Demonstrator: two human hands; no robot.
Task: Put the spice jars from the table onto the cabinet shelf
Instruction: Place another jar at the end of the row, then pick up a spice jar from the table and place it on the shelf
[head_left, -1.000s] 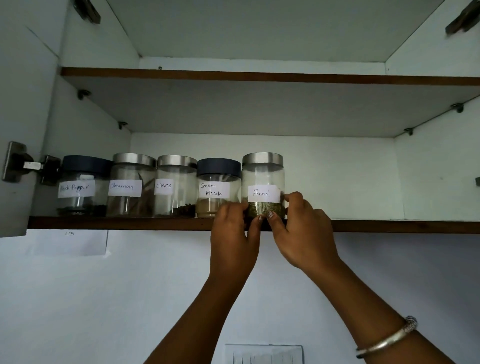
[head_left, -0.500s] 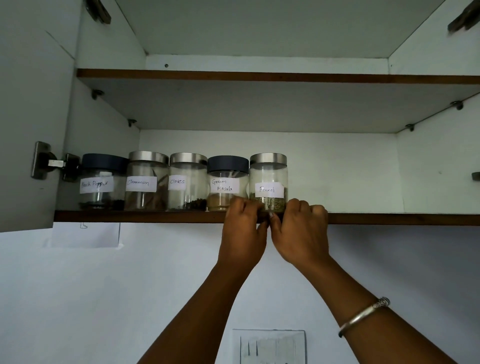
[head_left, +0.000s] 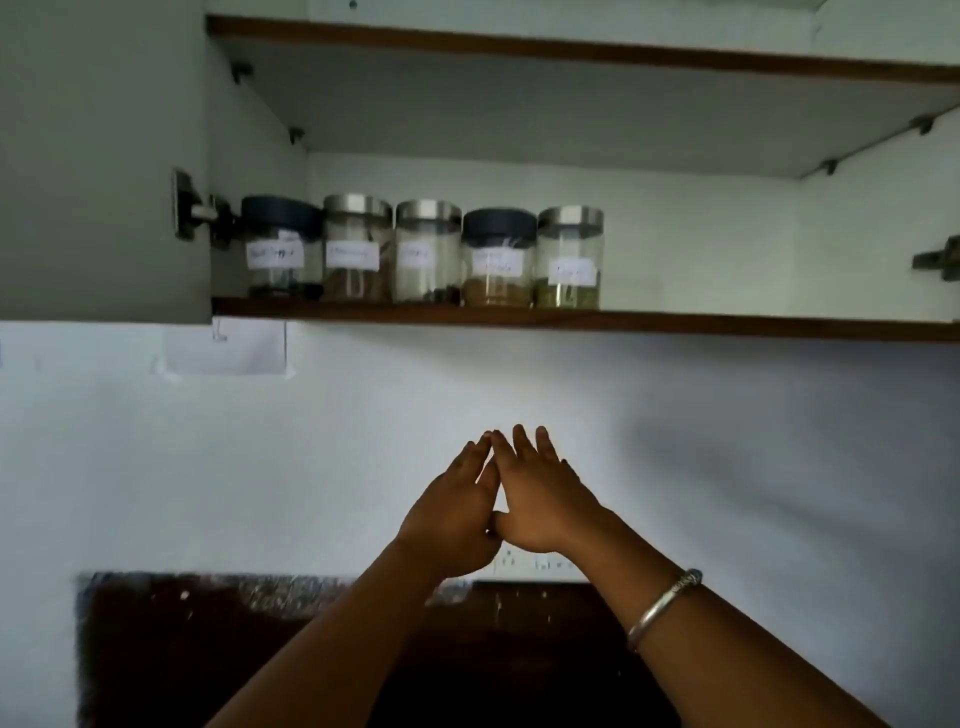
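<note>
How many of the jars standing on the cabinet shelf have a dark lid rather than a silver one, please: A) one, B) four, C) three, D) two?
D: the leftmost jar and the fourth jar carry dark lids, while the second jar, third jar and rightmost jar have silver ones.

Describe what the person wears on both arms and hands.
Both forearms are bare, with no sleeves in view and no gloves. The right hand has a thin silver-coloured metal bangle at its wrist. The left hand and its wrist show nothing worn. The picture is too blurred to rule out rings on the fingers.
</note>
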